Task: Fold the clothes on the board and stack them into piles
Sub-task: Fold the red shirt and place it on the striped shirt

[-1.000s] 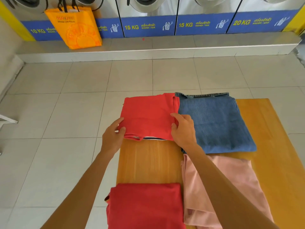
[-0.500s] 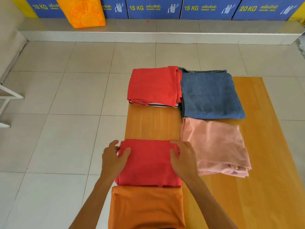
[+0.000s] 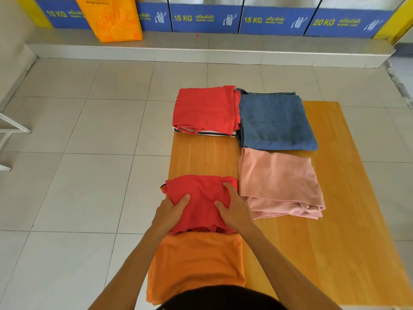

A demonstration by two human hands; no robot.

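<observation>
five folded cloth items lie on the orange-brown wooden bench [image 3: 335, 220], and two hands work among them. far left corner: a folded red shirt [image 3: 205, 109] tops a pile with a striped garment [image 3: 214, 133] showing beneath its near edge. touching its right side is a folded blue denim piece [image 3: 276, 121]. just in front of the denim lies a folded pale pink garment [image 3: 279, 182], their edges touching. at the near left, a bunched red garment [image 3: 201, 198] is gripped from both sides: the left hand [image 3: 172, 212] and the right hand [image 3: 233, 210] each have fingers curled into its cloth. its near edge overlaps a folded orange garment [image 3: 196, 265], which overhangs the bench's left edge. a bare strip of bench separates the two red items; the right half of the bench is open wood. the far pile reaches past the bench's far edge. around the bench, pale square floor tiles [image 3: 89, 164] run to a raised grey step [image 3: 223, 50] carrying blue-panelled washers [image 3: 205, 19] marked 10, 15, 15 and 20 kg, and one orange-yellow shopping bag [image 3: 111, 21].
</observation>
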